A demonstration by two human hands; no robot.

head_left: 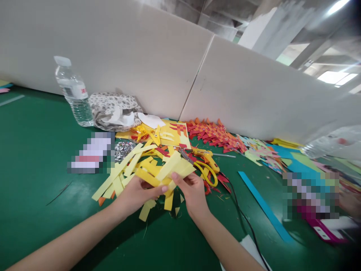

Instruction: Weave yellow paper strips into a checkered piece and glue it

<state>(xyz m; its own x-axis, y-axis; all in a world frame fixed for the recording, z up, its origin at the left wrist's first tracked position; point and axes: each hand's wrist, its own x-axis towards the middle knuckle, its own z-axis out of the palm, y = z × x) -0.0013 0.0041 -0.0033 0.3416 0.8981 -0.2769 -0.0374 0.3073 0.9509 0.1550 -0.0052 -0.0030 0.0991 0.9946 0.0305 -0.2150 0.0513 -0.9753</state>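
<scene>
Both hands hold a small weave of yellow and pale yellow paper strips (158,177) above the table. My left hand (138,194) pinches its left side, thumb on top. On the right side, my right hand (193,188) grips the pale strips between thumb and fingers. Beneath and behind lies a loose heap of pale yellow paper strips (118,178). Just beyond my right hand are yellow-handled scissors (210,174) and a yellow glue gun (207,157). The fingers under the weave are partly hidden.
A water bottle (75,96) stands at the left by a patterned cloth bag (113,107). Woven red-orange paper fish (213,131) are piled against the partition (135,56). A blue paper strip (265,205) and a black cord (239,209) lie at right. Another person's hand (349,201) shows at the far right.
</scene>
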